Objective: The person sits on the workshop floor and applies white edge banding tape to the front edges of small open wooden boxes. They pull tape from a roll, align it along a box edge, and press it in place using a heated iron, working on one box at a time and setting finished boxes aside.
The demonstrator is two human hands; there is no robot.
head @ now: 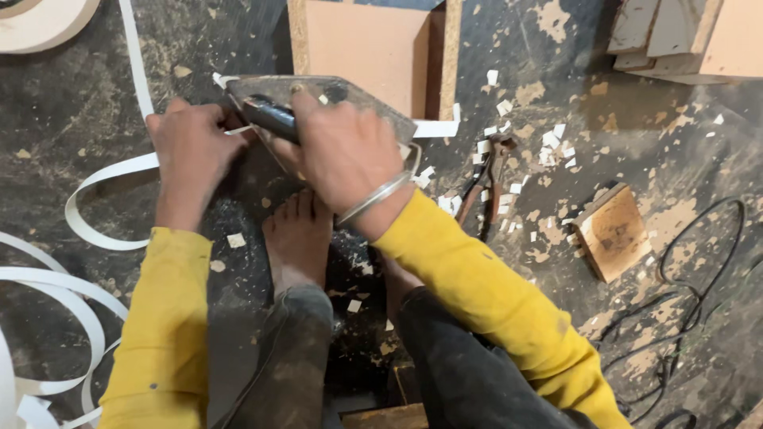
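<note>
My right hand (343, 151) grips the dark handle of a flat metal iron (362, 99) that rests on the edge of a brown wooden panel (366, 48). A white edge-banding strip (435, 128) pokes out from under the iron on the right. My left hand (189, 147) presses down just left of the iron, fingers curled on the white strip (103, 179) that loops away to the left. My bare foot (298, 234) is planted below the iron. Both sleeves are yellow.
Pliers (485, 179) lie right of the iron among several white strip offcuts (552, 143). A small wooden block (613, 232) sits further right, a black cable (699, 294) beyond it. Stacked boards (683, 36) are top right, a tape roll (40, 20) top left.
</note>
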